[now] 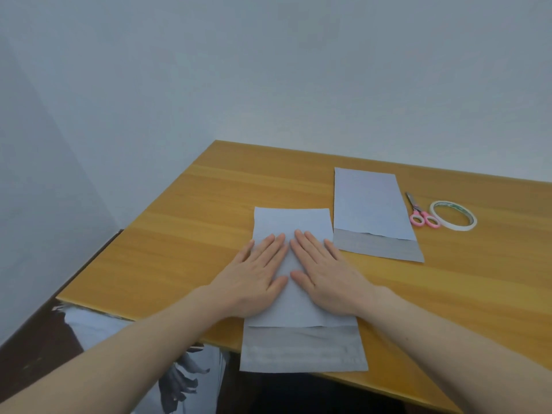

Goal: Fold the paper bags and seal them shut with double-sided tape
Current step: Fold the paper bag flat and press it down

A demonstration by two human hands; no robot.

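Both my palms, left hand (254, 273) and right hand (328, 270), are spread flat side by side on the folded pale grey paper bag (294, 222) at the near edge of the orange wooden table (209, 210), its grey flap hanging over; second bag (370, 204), pink-handled scissors (421, 215), white tape roll (453, 215) off right, plain pale wall (268, 70) behind

Left hand (254, 273), right hand (328, 271) flat on paper bag (294, 221).

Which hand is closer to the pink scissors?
The right hand. It lies flat on the near paper bag, with the pink scissors beyond it to the right. The left hand lies beside it, farther away.
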